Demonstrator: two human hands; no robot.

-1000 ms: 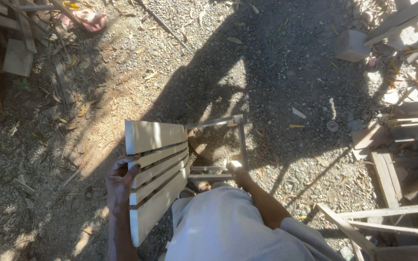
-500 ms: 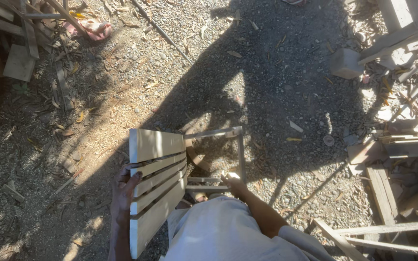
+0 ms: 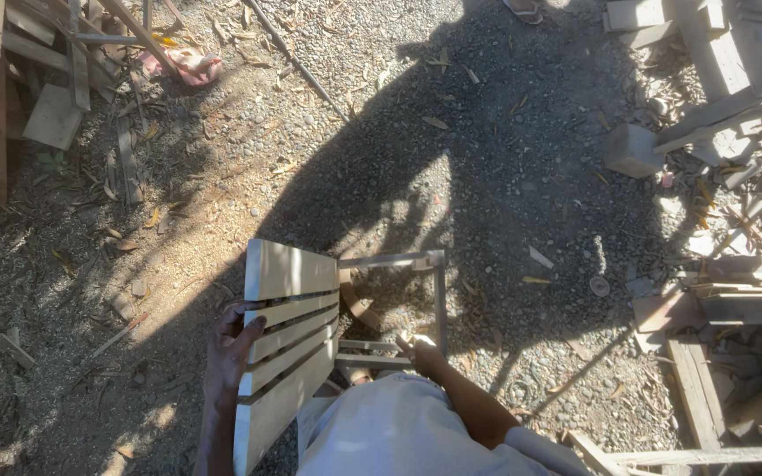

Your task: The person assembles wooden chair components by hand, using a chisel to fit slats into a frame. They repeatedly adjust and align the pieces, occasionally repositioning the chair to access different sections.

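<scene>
Pale, unpainted slatted wooden chair frame (image 3: 286, 339): light tan boards, sunlit top slat near cream, dark gaps striping between slats. Thin grey-tan rails on the open frame side. Left hand (image 3: 225, 357) on the slat edge, right hand (image 3: 425, 353) on a lower rail, both in shade. Off-white cloth garment (image 3: 399, 432) at bottom centre. Grey-brown gravel ground (image 3: 487, 132), speckled with yellow-tan wood chips, crossed by a broad dark shadow. Weathered brown and grey scrap planks (image 3: 11, 97) top left, pinkish-red rag (image 3: 189, 63) beside them. Pale grey timber offcuts (image 3: 716, 53) at right
</scene>
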